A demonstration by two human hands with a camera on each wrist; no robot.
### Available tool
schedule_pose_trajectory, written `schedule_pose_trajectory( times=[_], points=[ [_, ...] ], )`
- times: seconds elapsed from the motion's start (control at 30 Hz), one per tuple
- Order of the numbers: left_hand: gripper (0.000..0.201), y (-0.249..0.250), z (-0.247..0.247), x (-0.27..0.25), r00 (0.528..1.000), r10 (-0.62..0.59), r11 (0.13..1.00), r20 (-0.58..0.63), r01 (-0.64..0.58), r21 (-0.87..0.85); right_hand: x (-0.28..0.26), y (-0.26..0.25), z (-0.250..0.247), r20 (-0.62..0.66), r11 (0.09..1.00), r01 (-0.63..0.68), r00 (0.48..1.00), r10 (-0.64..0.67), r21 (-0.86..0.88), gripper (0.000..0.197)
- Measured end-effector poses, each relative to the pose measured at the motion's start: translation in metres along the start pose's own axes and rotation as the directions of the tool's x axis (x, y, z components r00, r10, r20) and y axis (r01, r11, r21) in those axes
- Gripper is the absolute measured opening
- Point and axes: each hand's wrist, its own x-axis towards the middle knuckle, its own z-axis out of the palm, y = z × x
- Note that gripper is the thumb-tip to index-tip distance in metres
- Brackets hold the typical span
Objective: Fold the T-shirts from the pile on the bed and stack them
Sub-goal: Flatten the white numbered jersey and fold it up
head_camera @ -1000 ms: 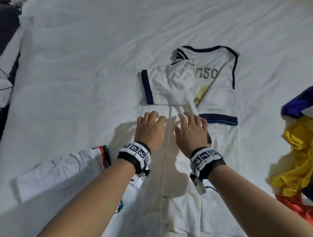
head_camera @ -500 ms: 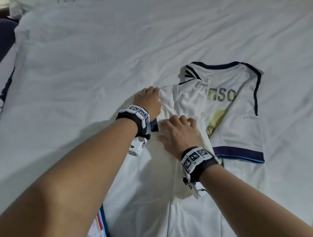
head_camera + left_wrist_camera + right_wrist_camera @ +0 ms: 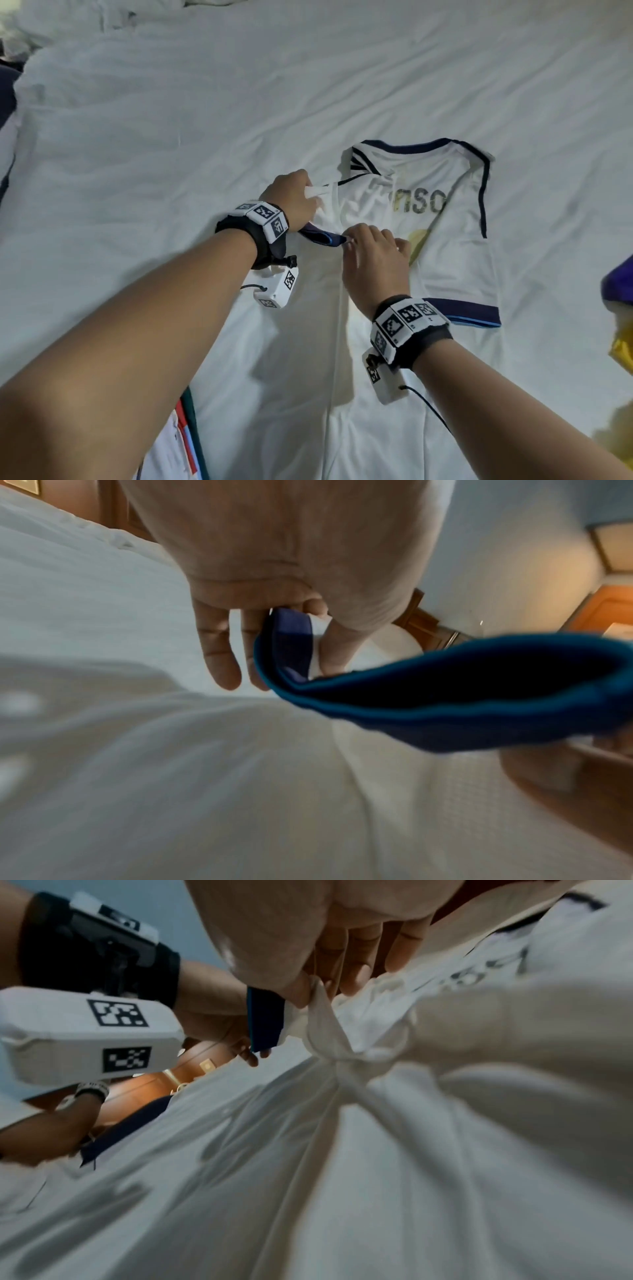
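Observation:
A white jersey [image 3: 445, 260] with navy trim and lettering lies flat on the white bed [image 3: 171, 154], its right side folded in. Both hands are at its left sleeve. My left hand [image 3: 306, 195] pinches the sleeve's far edge; in the left wrist view the navy cuff [image 3: 445, 696] runs between thumb and fingers of that hand [image 3: 291, 666]. My right hand [image 3: 352, 240] pinches the near end of the navy cuff [image 3: 322, 237], raised slightly off the bed. The right wrist view has thumb and fingers of this hand [image 3: 315, 988] closed on white fabric beside the cuff [image 3: 265, 1020].
A pile of purple [image 3: 620, 284] and yellow [image 3: 621, 349] shirts lies at the right edge. Another white shirt with red and green trim [image 3: 185, 442] lies under my left forearm. A dark object [image 3: 5, 99] sits off the bed's left side.
Both hands moved from the jersey's lower middle up to its left sleeve and took hold of it. The navy cuff, flat before, is now lifted between them.

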Motion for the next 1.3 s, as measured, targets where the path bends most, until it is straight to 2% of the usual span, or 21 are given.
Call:
schedule_pose_trajectory(
  times=[0.07,0.13,0.2,0.27,0.33,0.43,0.5,0.57,0.63,0.7,0.8,0.9,0.97,1.03,1.13,1.27,1.3],
  points=[
    [0.021,0.022,-0.010,-0.010,1.000,-0.014,0.995,-0.003,0.014,-0.098,0.002,0.009,-0.027,-0.037,0.998,-0.046,0.998,0.048,0.047,0.012],
    [0.019,0.044,-0.016,-0.022,0.998,-0.060,0.957,-0.020,0.052,-0.285,0.003,0.022,-0.053,-0.074,0.992,-0.095,0.992,0.101,0.080,0.015],
    [0.018,0.063,-0.014,-0.041,0.989,-0.144,0.834,-0.023,0.108,-0.541,0.001,0.038,-0.076,-0.116,0.988,-0.127,0.984,0.137,0.091,0.018],
    [0.019,0.071,0.001,-0.065,0.971,-0.237,0.647,0.017,0.171,-0.743,-0.004,0.054,-0.093,-0.132,0.983,-0.140,0.979,0.155,0.117,0.023],
    [0.019,0.070,0.028,-0.091,0.944,-0.314,0.483,0.102,0.252,-0.839,-0.014,0.069,-0.103,-0.093,0.981,-0.142,0.984,0.155,0.131,0.027],
    [0.012,0.061,0.078,-0.126,0.867,-0.444,0.372,0.226,0.408,-0.834,-0.032,0.091,-0.105,0.004,0.997,-0.078,0.997,0.078,-0.011,0.028],
    [0.013,0.052,0.106,-0.139,0.828,-0.499,0.382,0.256,0.475,-0.793,-0.044,0.098,-0.103,0.190,0.979,-0.075,0.975,0.111,-0.188,0.033],
    [0.014,0.044,0.123,-0.145,0.831,-0.513,0.446,0.214,0.471,-0.761,-0.056,0.100,-0.097,0.311,0.948,-0.126,0.925,0.218,-0.291,0.046],
    [0.018,0.042,0.131,-0.147,0.852,-0.502,0.510,0.147,0.429,-0.745,-0.063,0.096,-0.089,0.286,0.954,-0.182,0.926,0.248,-0.239,0.060],
    [0.021,0.043,0.132,-0.148,0.866,-0.489,0.557,0.106,0.403,-0.726,-0.067,0.089,-0.073,0.284,0.973,-0.144,0.940,0.192,-0.181,0.066],
    [0.021,0.043,0.131,-0.152,0.878,-0.462,0.605,0.125,0.415,-0.680,-0.076,0.092,-0.039,0.367,0.965,-0.102,0.911,0.189,-0.243,0.071],
    [0.018,0.038,0.129,-0.156,0.891,-0.433,0.664,0.136,0.417,-0.621,-0.085,0.107,-0.019,0.370,0.940,-0.124,0.896,0.244,-0.319,0.075],
    [0.018,0.033,0.126,-0.151,0.895,-0.417,0.690,0.159,0.425,-0.585,-0.090,0.117,-0.014,0.371,0.941,-0.109,0.900,0.230,-0.320,0.075],
    [0.022,0.030,0.120,-0.137,0.901,-0.406,0.708,0.155,0.417,-0.570,-0.093,0.122,-0.013,0.372,0.949,-0.084,0.906,0.200,-0.304,0.073],
    [0.044,0.030,0.105,-0.103,0.917,-0.389,0.743,0.088,0.369,-0.559,-0.095,0.122,-0.013,0.379,0.953,-0.079,0.905,0.192,-0.293,0.071],
    [0.051,0.048,0.083,-0.039,0.931,-0.361,0.686,0.050,0.301,-0.662,-0.096,0.115,-0.016,0.402,0.959,-0.116,0.890,0.216,-0.258,0.071],
    [0.052,0.054,0.079,-0.025,0.935,-0.354,0.698,0.028,0.284,-0.657,-0.095,0.114,-0.017,0.405,0.959,-0.125,0.887,0.223,-0.254,0.071]
  ],
)
